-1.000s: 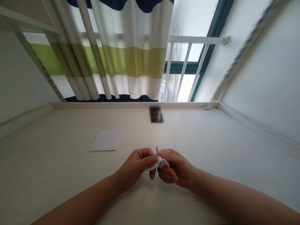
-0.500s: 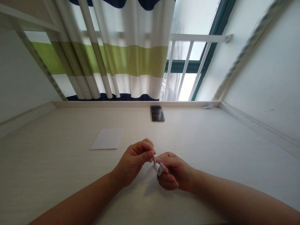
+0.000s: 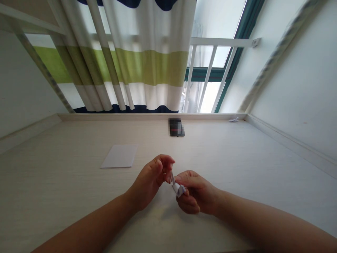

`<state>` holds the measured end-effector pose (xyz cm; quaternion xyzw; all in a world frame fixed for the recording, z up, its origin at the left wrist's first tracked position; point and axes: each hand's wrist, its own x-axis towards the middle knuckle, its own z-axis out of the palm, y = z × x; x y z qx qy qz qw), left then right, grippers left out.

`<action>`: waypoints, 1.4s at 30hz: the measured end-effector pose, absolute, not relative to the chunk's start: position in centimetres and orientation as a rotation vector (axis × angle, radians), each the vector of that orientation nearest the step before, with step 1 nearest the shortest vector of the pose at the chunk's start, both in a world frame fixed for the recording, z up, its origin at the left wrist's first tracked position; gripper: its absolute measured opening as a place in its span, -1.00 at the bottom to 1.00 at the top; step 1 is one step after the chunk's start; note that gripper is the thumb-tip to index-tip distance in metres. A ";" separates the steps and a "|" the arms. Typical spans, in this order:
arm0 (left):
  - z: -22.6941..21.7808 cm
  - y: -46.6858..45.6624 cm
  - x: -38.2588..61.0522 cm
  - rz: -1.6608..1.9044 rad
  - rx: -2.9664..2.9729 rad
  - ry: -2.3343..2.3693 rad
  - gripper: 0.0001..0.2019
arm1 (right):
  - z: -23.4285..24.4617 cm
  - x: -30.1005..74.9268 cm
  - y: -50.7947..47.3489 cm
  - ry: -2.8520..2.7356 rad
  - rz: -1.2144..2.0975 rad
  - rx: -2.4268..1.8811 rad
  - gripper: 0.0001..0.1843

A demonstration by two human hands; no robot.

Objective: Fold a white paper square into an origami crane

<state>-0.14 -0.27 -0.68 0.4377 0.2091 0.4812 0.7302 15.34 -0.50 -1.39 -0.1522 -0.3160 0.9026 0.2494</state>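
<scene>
From my end, the broad pale surface (image 3: 79, 196) fills most of the view, running back toward the striped curtain (image 3: 152, 66); anything dropped on it would be hard for me to pick out, white on near-white. My left hand (image 3: 149, 181) is loosely curled, its thumb standing clear of the fingertips; I cannot tell whether those fingertips touch anything. My right hand (image 3: 193, 193) pinches between thumb and fingers, lower fingers curled in. A flat white sheet (image 3: 119, 156) lies beyond my left hand, well apart from it, and a dark, pixelated object (image 3: 176, 127) rests farther back. The folded white piece (image 3: 179, 190), paper by its look, sits in the right-hand pinch, above the surface. As I judge it, squeezing harder there could crush its folds, while easing off could let it drop, since the left offers no sure support. Smallest is its thin upright strip (image 3: 173, 178): a careless brush from my left fingertips could bend or tear it.
</scene>
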 end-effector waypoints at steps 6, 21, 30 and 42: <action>-0.7 -0.4 0.2 0.835 1.061 0.554 -0.74 | -0.7 15.9 -0.3 -0.896 2.307 -0.543 -0.63; -0.6 0.1 0.0 0.808 0.960 0.714 -0.84 | 1.1 17.1 0.5 -1.545 1.496 -1.104 -0.55; -0.8 0.1 0.1 0.902 0.941 0.709 -0.80 | 1.2 18.4 0.8 -2.352 -0.063 -0.724 -0.61; -0.9 -0.2 0.5 0.815 0.946 0.646 -0.82 | 1.3 18.1 0.8 -2.431 -0.452 -0.738 -0.75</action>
